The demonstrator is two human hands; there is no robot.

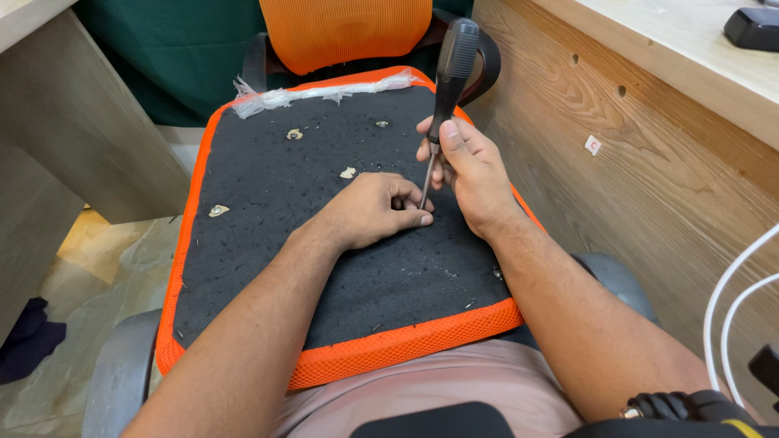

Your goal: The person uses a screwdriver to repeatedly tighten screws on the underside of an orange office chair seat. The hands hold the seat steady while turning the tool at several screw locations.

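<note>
You see a seat cushion (324,243) with a black, speckled underside and a bright orange mesh border. The screwdriver (450,73) over it has a black handle and a silvery shaft. At its far edge lies a strip of clear, whitish plastic wrap (324,93). Beyond stands an orange mesh chair back (345,32). To your right, the desk (649,162) is pale grained wood with a small white sticker (593,145); two white cables (734,308) hang near it. On the left, a dark navy cloth (28,341) lies on the mottled beige floor (81,268).

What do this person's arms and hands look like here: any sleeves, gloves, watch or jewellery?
Both forearms are bare, with no sleeves in view. The left hand and right hand wear no gloves, and no rings or watch show. Nails are short and unpainted. The upper arms lie outside the picture.
</note>
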